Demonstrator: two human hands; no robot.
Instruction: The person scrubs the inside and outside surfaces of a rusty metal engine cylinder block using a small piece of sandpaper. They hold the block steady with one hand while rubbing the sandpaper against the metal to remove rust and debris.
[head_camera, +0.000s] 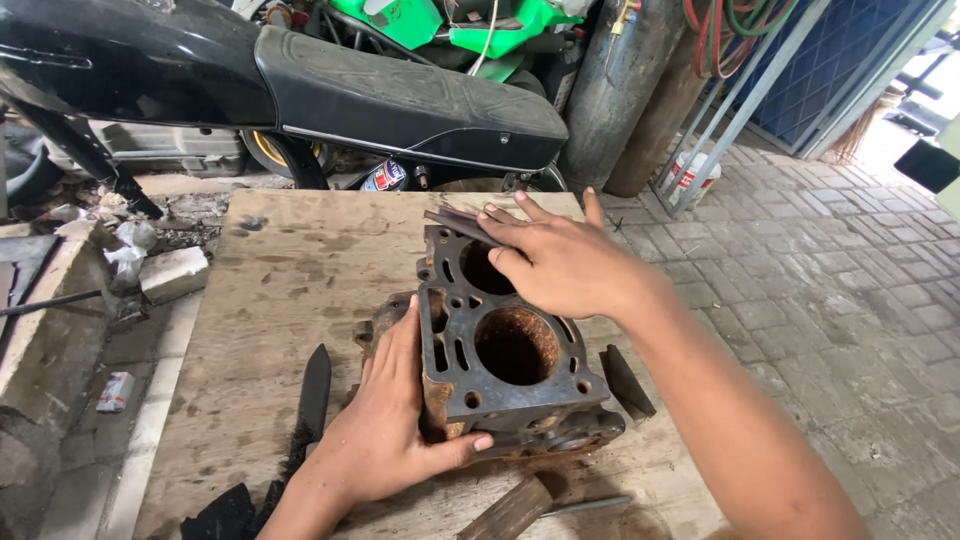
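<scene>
A rusty two-bore engine cylinder block (505, 375) lies on a plywood board (290, 290), its flat deck facing up. My left hand (385, 430) grips the block's near left side, thumb across its lower edge. My right hand (555, 255) lies flat on the far end of the deck, pressing a small dark sheet of abrasive paper (455, 222) against the surface. The far bore is partly covered by my fingers; the near bore shows orange rust inside.
A dark knife-like blade (314, 390) lies left of the block, a dark wedge (627, 380) to its right, a wooden handle (510, 510) in front. A black motorcycle seat (400, 90) and a grey gas cylinder (615, 90) stand behind the board. Paved floor at right.
</scene>
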